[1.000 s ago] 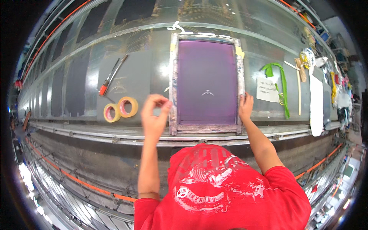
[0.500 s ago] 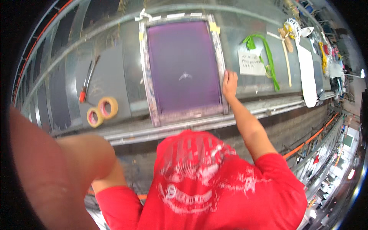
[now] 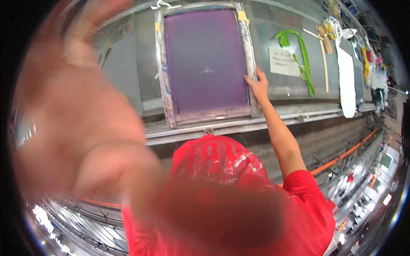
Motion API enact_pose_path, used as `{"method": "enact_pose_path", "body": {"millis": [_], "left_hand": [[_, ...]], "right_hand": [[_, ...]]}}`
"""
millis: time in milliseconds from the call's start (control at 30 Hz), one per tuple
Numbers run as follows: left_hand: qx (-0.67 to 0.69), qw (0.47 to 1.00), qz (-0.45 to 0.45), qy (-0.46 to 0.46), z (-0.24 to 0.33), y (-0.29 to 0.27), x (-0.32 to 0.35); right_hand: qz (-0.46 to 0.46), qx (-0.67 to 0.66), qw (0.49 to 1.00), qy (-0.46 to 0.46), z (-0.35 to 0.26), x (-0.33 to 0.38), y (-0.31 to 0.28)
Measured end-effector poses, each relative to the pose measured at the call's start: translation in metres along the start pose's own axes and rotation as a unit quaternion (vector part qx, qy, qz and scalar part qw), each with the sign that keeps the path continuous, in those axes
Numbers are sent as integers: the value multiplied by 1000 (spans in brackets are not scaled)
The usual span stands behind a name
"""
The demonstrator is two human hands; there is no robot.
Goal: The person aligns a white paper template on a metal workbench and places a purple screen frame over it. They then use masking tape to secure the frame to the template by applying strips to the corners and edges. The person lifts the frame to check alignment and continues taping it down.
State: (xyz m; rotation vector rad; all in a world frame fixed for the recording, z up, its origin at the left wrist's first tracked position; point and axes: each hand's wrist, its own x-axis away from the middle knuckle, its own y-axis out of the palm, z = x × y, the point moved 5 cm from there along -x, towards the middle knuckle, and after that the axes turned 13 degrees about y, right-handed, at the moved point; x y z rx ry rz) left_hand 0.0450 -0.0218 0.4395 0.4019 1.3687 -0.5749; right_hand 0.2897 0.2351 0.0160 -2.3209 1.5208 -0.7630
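A screen printing frame [image 3: 209,116] with a purple mesh lies on the long table, a small pale figure showing near the mesh's middle. My right hand [image 3: 259,86] is closed on its right side bar, thumb on top and fingers along the outer edge. My left hand [image 3: 85,115] is raised very close to the camera, large and blurred. Its fingers stretch toward the upper edge and look apart, with nothing seen in them. It covers the left part of the table. Only the tip of a long thin tool [image 3: 105,56] shows beside it, on a grey sheet [image 3: 124,72].
Right of the frame lie a handwritten paper note [image 3: 283,62] and a green strip [image 3: 304,55] tied in a loop. Farther right are a thin wooden stick [image 3: 323,68] and a long white board [image 3: 347,81]. Metal rails [image 3: 230,127] run along the table's near edge.
My left hand has risen from the lower left toward the camera, hiding the tape rolls and the tool's red handle. My right hand's grip has shifted, its thumb now over the bar.
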Motion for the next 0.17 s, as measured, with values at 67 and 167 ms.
{"method": "enact_pose_path", "body": {"millis": [67,167], "left_hand": [[37,975,-11,-218,-27,25,61],[51,892,-51,-447,-19,33,145]], "right_hand": [[-16,-70,997,8,17,1,-12],[-114,-150,981,49,16,-7,-6]]}}
